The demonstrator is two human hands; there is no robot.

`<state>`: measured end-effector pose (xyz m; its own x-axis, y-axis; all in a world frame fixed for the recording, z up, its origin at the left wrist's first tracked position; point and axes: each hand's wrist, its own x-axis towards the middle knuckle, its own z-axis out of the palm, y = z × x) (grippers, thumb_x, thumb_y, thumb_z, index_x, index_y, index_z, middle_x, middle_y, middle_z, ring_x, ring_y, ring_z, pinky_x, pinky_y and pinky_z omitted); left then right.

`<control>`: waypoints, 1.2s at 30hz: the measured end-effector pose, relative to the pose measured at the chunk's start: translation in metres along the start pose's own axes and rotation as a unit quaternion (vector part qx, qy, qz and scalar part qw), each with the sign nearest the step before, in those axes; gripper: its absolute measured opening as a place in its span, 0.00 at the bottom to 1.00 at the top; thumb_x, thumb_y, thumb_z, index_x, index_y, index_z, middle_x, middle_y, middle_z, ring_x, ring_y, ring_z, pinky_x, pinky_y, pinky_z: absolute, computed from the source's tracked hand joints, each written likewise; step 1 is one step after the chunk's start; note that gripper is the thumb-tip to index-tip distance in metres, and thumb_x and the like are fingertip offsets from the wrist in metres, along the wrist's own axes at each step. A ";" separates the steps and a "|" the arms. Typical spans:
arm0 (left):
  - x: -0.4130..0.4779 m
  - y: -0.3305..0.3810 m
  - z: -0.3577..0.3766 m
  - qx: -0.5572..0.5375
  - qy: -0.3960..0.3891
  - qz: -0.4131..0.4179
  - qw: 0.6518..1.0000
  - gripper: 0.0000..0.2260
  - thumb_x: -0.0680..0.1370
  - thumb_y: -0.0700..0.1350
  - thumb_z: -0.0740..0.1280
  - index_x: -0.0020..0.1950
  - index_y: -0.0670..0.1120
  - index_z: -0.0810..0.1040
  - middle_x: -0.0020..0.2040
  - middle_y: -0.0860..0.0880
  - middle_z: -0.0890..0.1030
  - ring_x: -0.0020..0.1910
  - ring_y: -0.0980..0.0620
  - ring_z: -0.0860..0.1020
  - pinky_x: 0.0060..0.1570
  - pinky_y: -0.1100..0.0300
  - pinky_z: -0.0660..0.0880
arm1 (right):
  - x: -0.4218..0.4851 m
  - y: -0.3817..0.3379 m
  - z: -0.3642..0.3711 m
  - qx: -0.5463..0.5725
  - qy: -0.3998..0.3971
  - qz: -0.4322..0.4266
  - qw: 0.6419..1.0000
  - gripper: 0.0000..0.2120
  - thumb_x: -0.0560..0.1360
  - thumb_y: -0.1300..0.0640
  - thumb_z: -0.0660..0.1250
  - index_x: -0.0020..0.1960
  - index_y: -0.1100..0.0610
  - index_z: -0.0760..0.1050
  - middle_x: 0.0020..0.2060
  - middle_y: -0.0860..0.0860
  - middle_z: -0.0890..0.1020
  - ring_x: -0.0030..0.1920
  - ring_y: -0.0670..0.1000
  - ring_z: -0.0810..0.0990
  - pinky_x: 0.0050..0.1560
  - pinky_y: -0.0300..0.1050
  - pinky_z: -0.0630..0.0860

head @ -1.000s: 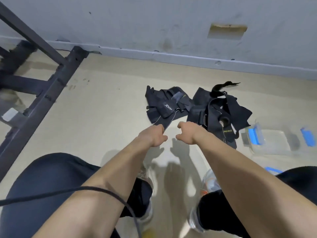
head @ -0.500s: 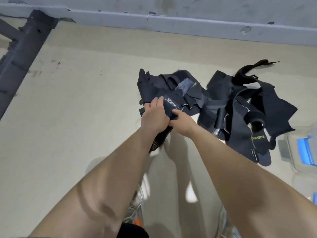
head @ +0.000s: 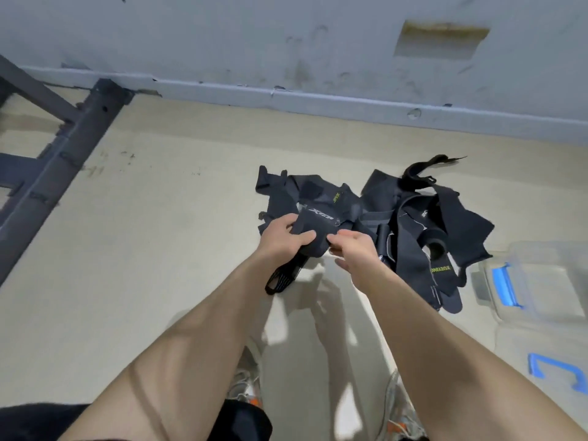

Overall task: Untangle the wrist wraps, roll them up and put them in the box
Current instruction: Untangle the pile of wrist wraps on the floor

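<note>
Left hand (head: 280, 240), right hand (head: 353, 253) grip one wrist wrap (head: 315, 218) — pile (head: 413, 224)'s near edge.

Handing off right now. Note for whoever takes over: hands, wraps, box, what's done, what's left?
Left hand: grips one black wrist wrap at the near left of the pile; its strap end hangs below the hand.
Right hand: pinches the same wrap's near edge.
Pile of tangled wraps: on the floor, just past the hands.
Clear box, blue latches: open on the floor, right of the pile; no wrap shows in it.
Done: nothing rolled or boxed.
Left: free this wrap, roll it, box it, then the rest.
</note>
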<state>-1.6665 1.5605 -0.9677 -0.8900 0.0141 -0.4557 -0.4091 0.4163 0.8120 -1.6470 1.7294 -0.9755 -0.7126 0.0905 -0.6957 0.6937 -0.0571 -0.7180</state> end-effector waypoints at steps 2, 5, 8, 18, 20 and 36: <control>-0.029 0.026 -0.008 -0.046 -0.033 0.018 0.998 0.09 0.78 0.41 0.74 0.58 0.48 0.83 0.52 0.51 0.87 0.53 0.52 0.84 0.55 0.57 0.79 | -0.030 -0.018 -0.008 0.050 -0.012 -0.006 0.999 0.04 0.78 0.57 0.70 0.51 0.56 0.77 0.44 0.55 0.78 0.47 0.53 0.74 0.48 0.45 0.69; -0.074 0.065 -0.019 -0.075 -0.088 0.048 0.992 0.09 0.81 0.38 0.70 0.61 0.44 0.81 0.43 0.57 0.86 0.41 0.61 0.82 0.38 0.70 0.74 | -0.072 -0.043 -0.018 0.139 -0.041 -0.004 0.989 0.08 0.78 0.56 0.72 0.49 0.61 0.83 0.46 0.56 0.81 0.47 0.56 0.72 0.60 0.46 0.71; -0.109 0.094 -0.027 -0.057 -0.126 0.073 0.988 0.06 0.82 0.36 0.67 0.57 0.44 0.80 0.31 0.62 0.80 0.28 0.66 0.76 0.30 0.75 0.69 | -0.113 -0.067 -0.027 0.131 -0.061 -0.041 0.989 0.06 0.79 0.57 0.71 0.53 0.58 0.84 0.47 0.57 0.84 0.41 0.55 0.75 0.49 0.48 0.73; -0.195 0.134 -0.045 0.015 -0.218 0.106 0.970 0.10 0.84 0.51 0.66 0.50 0.46 0.81 0.43 0.55 0.84 0.43 0.58 0.80 0.51 0.59 0.74 | -0.225 -0.113 -0.063 0.079 -0.161 -0.203 0.963 0.12 0.83 0.66 0.61 0.60 0.56 0.80 0.50 0.51 0.87 0.49 0.50 0.86 0.47 0.49 0.81; -0.210 0.134 -0.045 -0.037 -0.245 0.106 0.963 0.10 0.84 0.48 0.67 0.58 0.42 0.80 0.46 0.48 0.85 0.45 0.52 0.81 0.57 0.53 0.78 | -0.237 -0.113 -0.068 0.059 -0.147 -0.218 0.963 0.13 0.82 0.66 0.61 0.61 0.56 0.80 0.51 0.50 0.86 0.46 0.48 0.85 0.43 0.48 0.80; -0.212 0.112 -0.001 -0.197 -0.073 0.081 0.974 0.08 0.85 0.46 0.64 0.62 0.46 0.79 0.48 0.51 0.87 0.43 0.54 0.86 0.34 0.62 0.79 | -0.217 -0.047 -0.056 -0.043 -0.045 -0.178 0.982 0.10 0.78 0.55 0.68 0.45 0.63 0.79 0.39 0.57 0.82 0.41 0.56 0.79 0.41 0.54 0.74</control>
<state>-1.5238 1.6028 -0.7797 -0.9228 0.1919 -0.3340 -0.3373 0.0162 0.9413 -1.5187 1.7681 -0.7894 -0.9149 0.0011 -0.4037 0.4033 0.0465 -0.9139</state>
